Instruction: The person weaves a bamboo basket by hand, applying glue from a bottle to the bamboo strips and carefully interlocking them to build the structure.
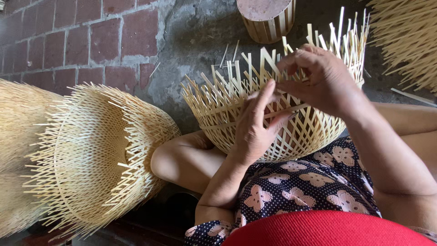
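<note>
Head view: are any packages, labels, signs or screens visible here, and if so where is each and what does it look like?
None: no package, label, sign or screen shows.
In view instead: a half-woven pale bamboo basket in the lap, held by the left hand and right hand.
Finished baskets nested on their sides at left, pale yellow with spiky rims.
Small round slatted wooden stool at top.

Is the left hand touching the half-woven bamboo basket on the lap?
Touching. The head view shows the left hand pressed flat against the half-woven basket, fingers lying over its strips.
</note>
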